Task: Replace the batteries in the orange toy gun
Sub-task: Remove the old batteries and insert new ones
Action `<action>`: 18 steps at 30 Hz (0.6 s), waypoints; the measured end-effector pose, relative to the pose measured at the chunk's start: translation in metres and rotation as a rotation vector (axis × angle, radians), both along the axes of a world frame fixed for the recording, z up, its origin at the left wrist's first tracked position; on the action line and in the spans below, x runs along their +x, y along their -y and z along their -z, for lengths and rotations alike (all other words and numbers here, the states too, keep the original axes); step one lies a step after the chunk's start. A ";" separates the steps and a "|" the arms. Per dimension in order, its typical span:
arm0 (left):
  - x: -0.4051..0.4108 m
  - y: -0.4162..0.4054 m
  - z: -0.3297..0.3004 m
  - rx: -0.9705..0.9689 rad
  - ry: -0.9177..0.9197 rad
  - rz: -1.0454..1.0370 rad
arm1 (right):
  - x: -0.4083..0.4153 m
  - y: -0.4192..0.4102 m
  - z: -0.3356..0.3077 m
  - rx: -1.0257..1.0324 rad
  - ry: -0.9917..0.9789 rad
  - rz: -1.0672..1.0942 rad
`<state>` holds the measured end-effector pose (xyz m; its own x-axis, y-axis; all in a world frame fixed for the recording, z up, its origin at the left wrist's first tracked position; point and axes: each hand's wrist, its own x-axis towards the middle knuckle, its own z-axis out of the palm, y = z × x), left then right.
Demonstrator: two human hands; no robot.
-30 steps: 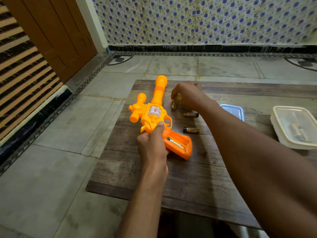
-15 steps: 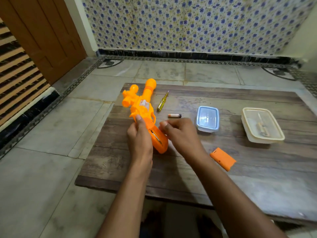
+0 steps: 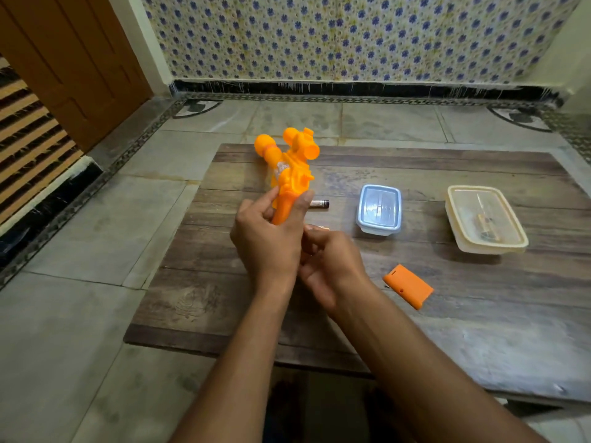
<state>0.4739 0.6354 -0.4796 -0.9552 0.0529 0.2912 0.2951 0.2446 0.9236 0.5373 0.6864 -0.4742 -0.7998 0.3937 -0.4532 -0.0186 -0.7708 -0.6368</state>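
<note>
My left hand (image 3: 265, 241) grips the handle of the orange toy gun (image 3: 292, 174) and holds it lifted over the wooden table (image 3: 447, 330), barrel pointing away. My right hand (image 3: 332, 266) sits just right of the handle's lower end. Its curled fingers pinch a battery (image 3: 316, 227), of which only the pale tip shows. A second battery (image 3: 319, 203) lies on the table just right of the gun. The orange battery cover (image 3: 409, 286) lies loose to the right of my right wrist. The open battery bay is hidden behind my hands.
A clear box with a blue lid (image 3: 379, 208) stands at mid-table. A cream lidded box (image 3: 486, 219) with small items inside stands farther right. The low table sits on a tiled floor, with a patterned wall behind and a wooden door at the left.
My right hand left the far side of the table and took one battery from it. My left hand has tilted the gun up off the table, and both hands now meet at the handle.
</note>
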 end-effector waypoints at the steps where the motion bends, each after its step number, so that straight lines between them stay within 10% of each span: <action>1: 0.002 0.000 -0.002 -0.024 -0.015 -0.004 | 0.001 -0.001 0.001 -0.029 -0.006 0.000; 11: 0.002 0.001 -0.005 0.026 0.042 -0.029 | 0.009 -0.001 0.006 0.355 0.042 -0.070; 18: 0.001 0.009 -0.004 0.083 0.133 -0.121 | 0.000 -0.024 0.014 1.520 0.244 0.111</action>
<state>0.4746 0.6262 -0.4754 -0.9835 -0.0839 0.1605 0.1421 0.1918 0.9711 0.5376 0.7105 -0.4881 -0.7048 0.6399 0.3062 0.1874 0.5843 -0.7896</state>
